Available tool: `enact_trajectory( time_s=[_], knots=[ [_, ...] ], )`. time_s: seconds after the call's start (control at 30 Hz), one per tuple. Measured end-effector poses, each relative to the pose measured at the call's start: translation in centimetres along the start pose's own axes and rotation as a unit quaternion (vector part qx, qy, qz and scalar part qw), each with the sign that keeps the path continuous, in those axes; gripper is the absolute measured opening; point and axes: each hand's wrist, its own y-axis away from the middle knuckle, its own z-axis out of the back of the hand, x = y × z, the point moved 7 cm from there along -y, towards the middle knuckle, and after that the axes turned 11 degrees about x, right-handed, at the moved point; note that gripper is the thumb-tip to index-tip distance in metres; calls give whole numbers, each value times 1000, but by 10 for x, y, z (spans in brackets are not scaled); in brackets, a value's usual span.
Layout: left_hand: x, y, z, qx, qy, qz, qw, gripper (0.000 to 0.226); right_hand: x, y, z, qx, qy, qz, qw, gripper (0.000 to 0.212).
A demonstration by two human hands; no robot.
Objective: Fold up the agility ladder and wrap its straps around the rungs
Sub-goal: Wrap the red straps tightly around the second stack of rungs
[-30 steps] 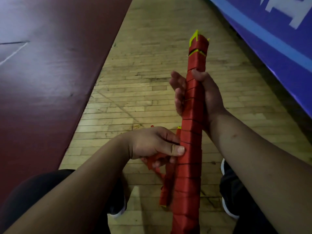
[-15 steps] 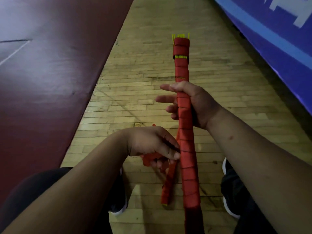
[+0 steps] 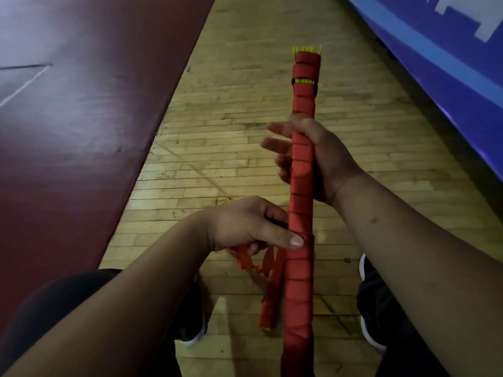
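Note:
The folded agility ladder is a long bundle of yellow rungs wound in red strap, held pointing away from me over the floor. Yellow rung ends stick out at its far tip. My right hand grips the bundle near its middle, fingers partly spread on the left side. My left hand sits lower, thumb pressed on the wrap, fingers holding the loose red strap, which hangs down left of the bundle.
A wooden floor runs ahead between a dark red mat on the left and a blue padded wall on the right. My knees and black shoes with white soles flank the bundle below.
The bundle has swung from leaning right to pointing nearly straight ahead. My right hand has re-gripped it with fingers spreading; my left thumb came back onto the wrap.

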Motion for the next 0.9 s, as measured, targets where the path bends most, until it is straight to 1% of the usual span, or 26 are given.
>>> enact_trajectory(
  time_s=[0.07, 0.13, 0.2, 0.23, 0.27, 0.33, 0.43, 0.57, 0.63, 0.77, 0.9],
  knots=[
    [-6, 1, -3, 26, 32, -30, 999, 4, 0, 1, -1, 34, -100, 30, 994, 49],
    [-12, 2, -10, 74, 71, -72, 992, 8, 0, 3, -7, 109, -185, 45, 976, 53],
    [-15, 2, -17, 108, 102, -100, 984, 6, 0, 6, -20, 200, -231, 36, 951, 60],
    [-16, 2, -19, 118, 108, -110, 981, 4, 0, 7, -26, 233, -243, 29, 941, 61],
    [-16, 1, -21, 125, 110, -116, 979, 4, 1, 8, -28, 244, -243, 26, 938, 59],
    [-16, -1, -23, 124, 103, -119, 980, 5, 2, 8, -27, 228, -221, 24, 948, 51],
    [-12, -7, -21, 108, 93, -94, 985, 14, 3, 8, -23, 190, -180, 30, 965, 45],
    [-7, -5, -12, 83, 36, -47, 995, 7, 4, 9, -21, 159, -110, 31, 981, 42],
    [-5, -4, -7, 63, 16, -23, 998, 8, 3, 9, -21, 143, -82, 23, 986, 40],
    [0, -1, 0, 39, 7, 31, 999, 26, 1, 7, -18, 100, -29, -6, 995, 40],
    [10, 2, 7, 14, -32, 109, 993, 18, -9, 2, -14, 60, 60, -41, 996, 39]
  ],
)
